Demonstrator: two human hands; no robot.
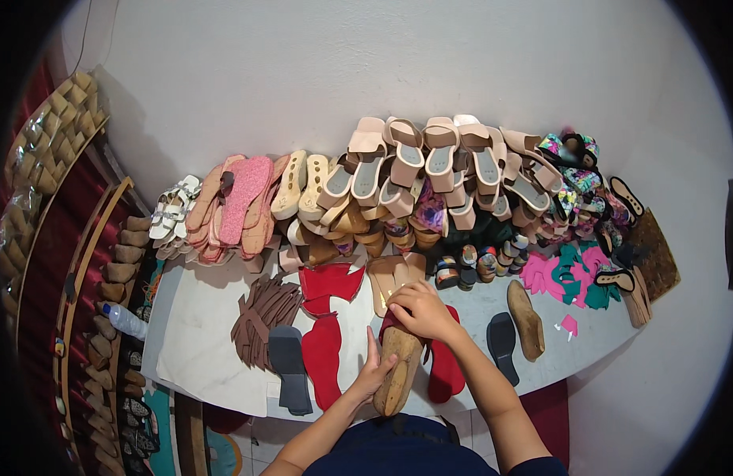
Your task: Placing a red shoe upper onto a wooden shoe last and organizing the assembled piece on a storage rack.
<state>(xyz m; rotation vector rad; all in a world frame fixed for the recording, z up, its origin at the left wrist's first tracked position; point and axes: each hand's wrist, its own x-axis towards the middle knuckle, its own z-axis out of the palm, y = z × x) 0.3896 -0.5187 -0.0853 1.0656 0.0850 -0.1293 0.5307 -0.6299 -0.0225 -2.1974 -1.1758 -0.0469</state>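
A wooden shoe last (398,374) is held upright-slanted in front of me, over the table's near edge. My left hand (371,374) is closed around its left side, thumb toward the wood. Over the far end, my right hand (422,312) is bent down with its fingers closed on a dark red shoe upper (388,323), mostly hidden beneath the palm. A red insole (324,361) lies to the left of the last, and another red insole (444,371) shows partly behind my right forearm. Dark grey soles lie farther out, one on the left (290,370) and one on the right (502,347).
A second wooden last (525,320) lies at right. Brown strips (265,317), red cut pieces (331,285) and pink and green scraps (571,274) lie across the table (212,349). Heeled sandals (440,155) are piled along the wall; racks of lasts (117,272) stand left.
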